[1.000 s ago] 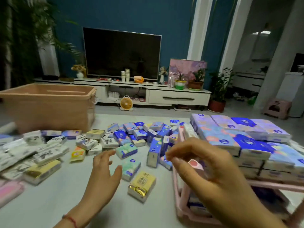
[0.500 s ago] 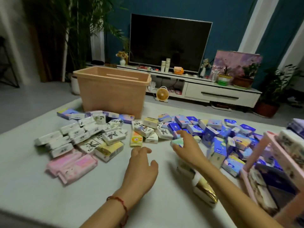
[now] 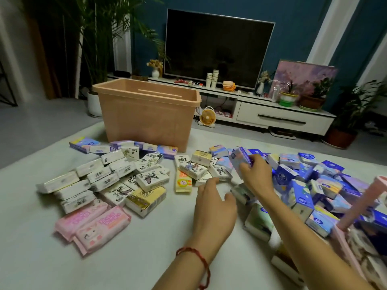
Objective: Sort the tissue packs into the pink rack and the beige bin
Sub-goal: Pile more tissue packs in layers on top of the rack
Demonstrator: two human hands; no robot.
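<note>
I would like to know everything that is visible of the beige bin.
The beige bin is a deep rectangular tub, apparently plastic, with a thick outturned rim and walls narrowing downward. It stands upright, without a lid, on the pale surface, behind the tissue packs; a few lie at its foot, whether touching I cannot tell. A long ridge shows on its far inner wall; its bottom is hidden. Neither the left hand nor the right hand touches it.

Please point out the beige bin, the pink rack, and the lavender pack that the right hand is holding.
beige bin (image 3: 144,122): head view, on its front wall.
pink rack (image 3: 364,203): head view, on its slanted pink post.
lavender pack (image 3: 237,159): head view, on its upturned face.
</note>
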